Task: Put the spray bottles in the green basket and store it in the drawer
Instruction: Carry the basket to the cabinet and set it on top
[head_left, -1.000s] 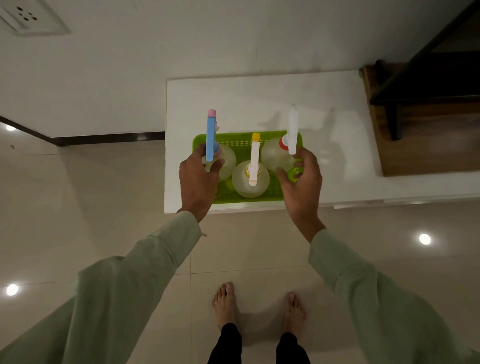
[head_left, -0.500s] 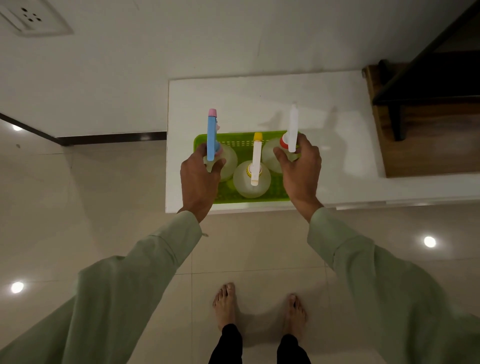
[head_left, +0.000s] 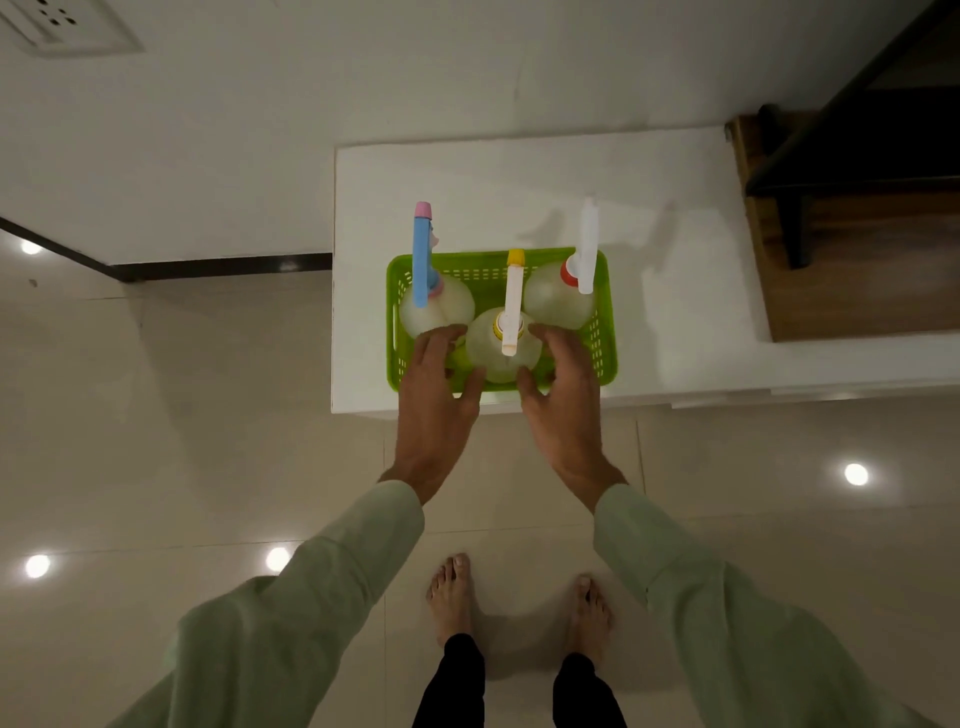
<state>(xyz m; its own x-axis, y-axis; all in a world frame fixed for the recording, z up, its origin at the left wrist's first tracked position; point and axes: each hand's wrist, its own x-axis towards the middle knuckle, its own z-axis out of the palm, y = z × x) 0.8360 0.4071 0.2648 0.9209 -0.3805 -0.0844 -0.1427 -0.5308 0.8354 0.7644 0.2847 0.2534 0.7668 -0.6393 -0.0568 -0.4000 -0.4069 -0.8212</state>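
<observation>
Item: green basket, standing on the white cabinet top near its front edge. We count three spray bottles inside it, all upright:

- blue-headed bottle, far left corner;
- yellow-headed bottle, front middle;
- white-headed bottle with a red collar, far right corner.

We see no other bottle on the cabinet top or the floor, so we judge the loading step complete.

Hands: our left hand and right hand reach over the basket's near rim, one on each side of the yellow-headed bottle. Fingers are spread and lightly curled, thumbs turned inward toward each other. We judge them to be closing on that bottle or on the front rim; we cannot tell whether either hand has a firm hold yet, as the fingertips are partly lost among the bottles.

Remaining: the basket is not yet lifted and not yet stored. No open drawer shows in this view; we take the drawer to sit in the cabinet front below the top, hidden from above. It has yet to be opened, loaded and shut.
</observation>
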